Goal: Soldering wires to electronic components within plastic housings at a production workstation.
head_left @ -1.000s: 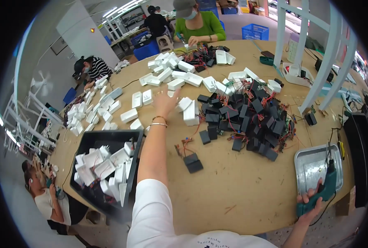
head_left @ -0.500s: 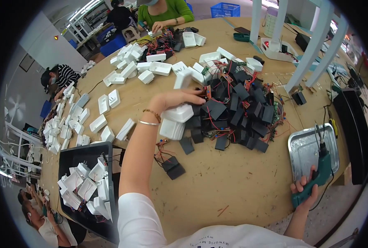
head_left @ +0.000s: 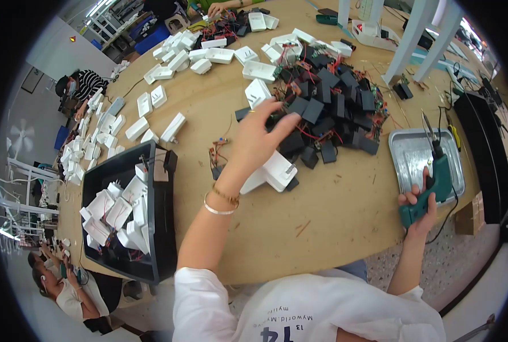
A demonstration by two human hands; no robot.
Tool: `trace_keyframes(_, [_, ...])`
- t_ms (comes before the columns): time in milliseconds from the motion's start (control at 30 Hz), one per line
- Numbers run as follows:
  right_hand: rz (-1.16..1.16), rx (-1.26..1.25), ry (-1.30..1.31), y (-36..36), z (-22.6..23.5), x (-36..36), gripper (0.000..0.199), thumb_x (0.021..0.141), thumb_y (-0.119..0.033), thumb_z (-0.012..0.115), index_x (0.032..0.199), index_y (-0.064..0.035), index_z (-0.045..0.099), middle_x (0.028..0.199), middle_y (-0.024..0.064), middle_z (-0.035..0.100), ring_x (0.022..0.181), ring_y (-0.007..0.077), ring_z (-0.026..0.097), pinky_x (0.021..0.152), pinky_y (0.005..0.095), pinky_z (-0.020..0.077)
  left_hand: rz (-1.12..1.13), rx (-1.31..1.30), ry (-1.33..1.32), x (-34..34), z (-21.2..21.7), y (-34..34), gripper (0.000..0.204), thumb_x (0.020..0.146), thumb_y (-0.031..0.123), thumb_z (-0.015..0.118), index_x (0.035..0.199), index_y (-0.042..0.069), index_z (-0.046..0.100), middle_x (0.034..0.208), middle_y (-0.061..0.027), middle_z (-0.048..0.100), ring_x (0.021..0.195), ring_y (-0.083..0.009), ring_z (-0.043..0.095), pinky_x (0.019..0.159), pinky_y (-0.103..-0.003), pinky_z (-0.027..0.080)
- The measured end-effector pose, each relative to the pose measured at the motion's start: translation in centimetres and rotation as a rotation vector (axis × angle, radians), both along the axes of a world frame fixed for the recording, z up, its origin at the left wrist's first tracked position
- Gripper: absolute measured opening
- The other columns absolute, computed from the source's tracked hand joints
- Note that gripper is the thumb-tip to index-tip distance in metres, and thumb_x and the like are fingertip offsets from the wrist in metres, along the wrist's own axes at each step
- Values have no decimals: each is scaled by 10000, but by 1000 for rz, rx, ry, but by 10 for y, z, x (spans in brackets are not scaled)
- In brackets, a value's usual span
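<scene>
My left hand (head_left: 258, 137) is palm down at the near left side of a heap of black boxes (head_left: 322, 94), thumb and forefinger apart. I see nothing gripped between them. White plastic housings (head_left: 278, 172) lie below its wrist and thumb, partly covered by it. Another white housing (head_left: 258, 91) stands just beyond the fingertips. Red wires and small circuit boards (head_left: 295, 87) run through the heap. My right hand (head_left: 425, 208) is wrapped round a green pistol-grip soldering iron (head_left: 443, 176), its thin tip pointing away over a metal tray (head_left: 403, 154).
A black crate (head_left: 161, 228) at the left holds white housings with wires. More white housings (head_left: 219, 55) spread over the far and left table. White posts (head_left: 416, 40) rise at the far right beside a long black case (head_left: 482, 165). Co-workers sit at the far and left edges.
My left hand has drawn back nearer, and its thumb and forefinger now stand apart. The white housings under it lie nearer me. My view has tilted down; the right hand keeps its grip.
</scene>
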State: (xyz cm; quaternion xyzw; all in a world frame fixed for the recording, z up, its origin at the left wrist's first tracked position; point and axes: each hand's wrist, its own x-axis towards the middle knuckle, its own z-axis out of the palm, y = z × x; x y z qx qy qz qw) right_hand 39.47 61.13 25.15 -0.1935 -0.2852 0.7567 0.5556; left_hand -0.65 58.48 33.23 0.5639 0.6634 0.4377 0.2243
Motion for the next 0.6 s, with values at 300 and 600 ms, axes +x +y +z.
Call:
trace_keyframes(300, [65, 10, 46, -2, 5, -2, 694, 913, -327, 604, 1489, -161, 255, 968, 28, 553, 796, 101, 506, 821, 311, 380, -54, 183, 711, 15, -11, -80, 466, 646, -57, 645, 1087, 97, 633, 1061, -76, 657, 1004, -322, 574, 866, -419, 453])
trace_keyframes(600, [68, 21, 44, -1, 5, 1, 661, 917, -320, 600, 1473, -143, 291, 968, 36, 556, 817, 101, 520, 834, 313, 384, 6, 14, 250, 97, 1, -114, 304, 612, 20, 712, 887, 69, 592, 835, -44, 642, 765, -246, 603, 673, -348, 466])
